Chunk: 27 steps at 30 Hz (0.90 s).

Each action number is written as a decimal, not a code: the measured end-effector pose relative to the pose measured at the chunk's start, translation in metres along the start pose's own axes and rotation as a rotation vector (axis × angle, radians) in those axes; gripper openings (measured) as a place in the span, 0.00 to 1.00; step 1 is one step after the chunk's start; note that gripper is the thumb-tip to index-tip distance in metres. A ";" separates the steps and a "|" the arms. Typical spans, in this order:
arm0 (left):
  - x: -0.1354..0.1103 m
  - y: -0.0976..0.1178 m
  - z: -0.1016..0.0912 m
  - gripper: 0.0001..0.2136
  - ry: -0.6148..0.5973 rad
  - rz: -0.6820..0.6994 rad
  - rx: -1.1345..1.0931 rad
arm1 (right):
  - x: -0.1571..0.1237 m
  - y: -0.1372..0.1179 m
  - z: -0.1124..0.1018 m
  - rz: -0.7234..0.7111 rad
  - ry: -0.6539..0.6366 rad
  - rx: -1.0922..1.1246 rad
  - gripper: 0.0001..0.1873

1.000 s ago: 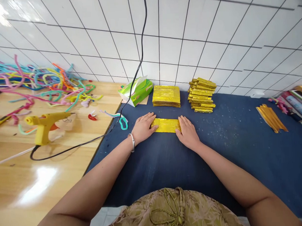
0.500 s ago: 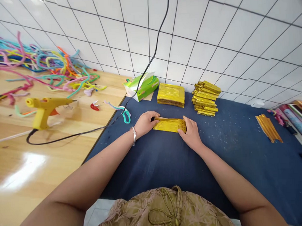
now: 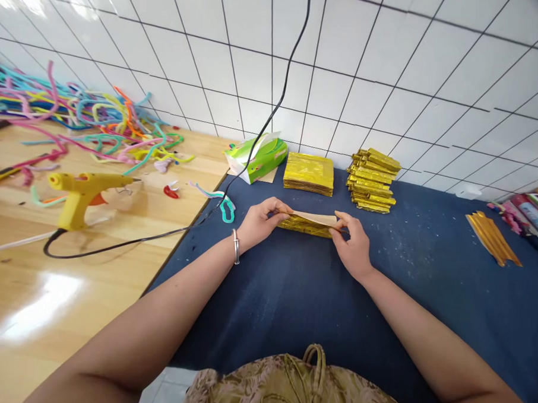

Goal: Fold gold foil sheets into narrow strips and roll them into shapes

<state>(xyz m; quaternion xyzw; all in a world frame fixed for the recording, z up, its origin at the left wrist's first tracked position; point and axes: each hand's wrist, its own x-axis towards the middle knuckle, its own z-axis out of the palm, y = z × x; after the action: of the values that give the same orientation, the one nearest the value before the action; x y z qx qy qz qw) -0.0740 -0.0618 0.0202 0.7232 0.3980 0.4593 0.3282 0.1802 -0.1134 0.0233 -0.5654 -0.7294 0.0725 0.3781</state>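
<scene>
A sheet of gold foil paper (image 3: 309,226), partly folded, lies low over the dark blue mat, its pale underside showing along the far edge. My left hand (image 3: 264,220) pinches its left end. At the right end my right hand (image 3: 352,244) grips the sheet between thumb and fingers. Just beyond the hands sits a flat stack of gold paper (image 3: 309,171). To the right of that stack is a pile of narrow folded gold strips (image 3: 373,180).
A green tissue box (image 3: 267,160) stands by the tiled wall, a black cord hanging across it. On the wooden table are a yellow glue gun (image 3: 79,195) and tangled coloured pipe cleaners (image 3: 100,123). Pleated gold paper (image 3: 492,238) and books (image 3: 535,216) lie at the right.
The gold sheet's far edge has been lifted and turned, so its pale underside now shows. Both hands have shifted their hold on the ends, the right one slightly to the right.
</scene>
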 end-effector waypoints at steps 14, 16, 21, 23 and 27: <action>0.005 -0.001 -0.054 0.11 -0.730 -0.104 0.052 | -0.003 0.004 0.005 -0.463 -0.321 0.092 0.07; 0.004 0.000 -0.056 0.12 -0.799 -0.118 0.104 | -0.003 0.006 0.004 -0.515 -0.397 0.046 0.06; 0.003 0.004 -0.050 0.17 -0.819 -0.012 0.240 | -0.001 0.009 0.003 -0.540 -0.445 0.008 0.06; 0.004 0.004 -0.047 0.14 -0.819 0.050 0.284 | -0.001 0.007 0.004 -0.509 -0.431 -0.001 0.07; 0.006 0.004 -0.044 0.12 -0.765 0.118 0.331 | -0.004 -0.001 0.004 -0.376 -0.357 -0.008 0.11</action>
<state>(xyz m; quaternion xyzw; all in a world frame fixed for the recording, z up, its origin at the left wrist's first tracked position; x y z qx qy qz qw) -0.1124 -0.0538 0.0417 0.9061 0.2739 0.1055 0.3046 0.1770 -0.1156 0.0188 -0.3994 -0.8773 0.0967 0.2479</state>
